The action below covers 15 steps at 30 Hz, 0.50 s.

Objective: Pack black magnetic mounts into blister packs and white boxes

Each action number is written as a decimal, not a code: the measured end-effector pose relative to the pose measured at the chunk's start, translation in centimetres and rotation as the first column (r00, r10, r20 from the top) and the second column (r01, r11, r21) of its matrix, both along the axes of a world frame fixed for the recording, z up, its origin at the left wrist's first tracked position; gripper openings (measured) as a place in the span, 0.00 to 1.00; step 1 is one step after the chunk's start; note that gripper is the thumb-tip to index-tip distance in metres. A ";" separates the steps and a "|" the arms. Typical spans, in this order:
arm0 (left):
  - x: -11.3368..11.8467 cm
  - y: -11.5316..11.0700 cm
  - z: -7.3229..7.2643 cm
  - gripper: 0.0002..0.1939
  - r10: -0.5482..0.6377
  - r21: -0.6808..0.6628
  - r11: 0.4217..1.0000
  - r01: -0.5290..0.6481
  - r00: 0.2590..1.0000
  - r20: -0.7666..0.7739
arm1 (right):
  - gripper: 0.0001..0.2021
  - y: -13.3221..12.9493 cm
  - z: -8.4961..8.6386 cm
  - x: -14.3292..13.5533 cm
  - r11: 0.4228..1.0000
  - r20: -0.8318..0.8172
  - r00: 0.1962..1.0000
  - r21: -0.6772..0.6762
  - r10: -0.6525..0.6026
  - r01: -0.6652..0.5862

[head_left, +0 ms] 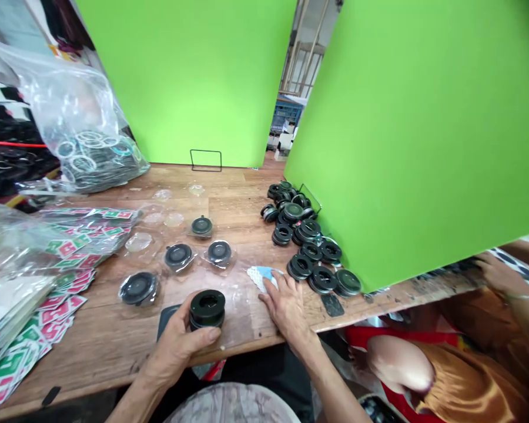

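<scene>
Black ring stack (207, 309): glossy round black pieces, hollow-centred on top, upright at the table's (229, 200) near edge, left of the patterned cloth (260, 278).
Left hand (178, 336): grip closed partway, thumb and fingers curled round the stack's sides.
Right hand (290, 308): grip loosely open, palm down, fingertips on the cloth.
Wrapped discs (178, 256): left of the cloth.
Loose black rings (311, 230): right of the cloth.
</scene>
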<state>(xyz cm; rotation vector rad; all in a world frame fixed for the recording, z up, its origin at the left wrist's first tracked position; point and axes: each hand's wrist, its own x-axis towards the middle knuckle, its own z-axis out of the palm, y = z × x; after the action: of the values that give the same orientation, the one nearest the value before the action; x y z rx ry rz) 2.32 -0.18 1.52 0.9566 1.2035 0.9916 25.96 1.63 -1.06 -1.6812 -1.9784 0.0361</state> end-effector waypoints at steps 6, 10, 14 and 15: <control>3.3 -0.5 -0.1 0.17 -0.027 0.324 0.938 0.127 0.955 -0.295 | 0.13 -2.1 3.6 -4.6 0.929 -0.295 0.881 0.119 0.370 -0.350; 4.8 -1.1 0.9 0.16 -0.063 0.484 0.864 0.143 0.982 -0.177 | 0.16 -1.9 5.3 -6.7 0.878 -0.120 0.876 0.182 0.467 -0.443; 4.3 -1.4 2.4 0.17 -0.124 0.288 0.951 0.112 0.992 0.023 | 0.15 0.7 4.4 -3.3 0.958 -0.093 0.978 0.240 0.185 -0.159; 4.1 -1.4 2.7 0.17 -0.105 0.143 0.986 0.080 0.979 0.176 | 0.15 1.1 4.3 -2.6 0.952 -0.046 0.989 0.279 0.143 -0.125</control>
<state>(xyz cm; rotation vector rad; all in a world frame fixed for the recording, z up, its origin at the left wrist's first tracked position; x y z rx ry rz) 6.43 -1.55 4.22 0.9956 0.9397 1.0726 23.37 2.71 3.26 -1.3514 -1.9445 -0.1273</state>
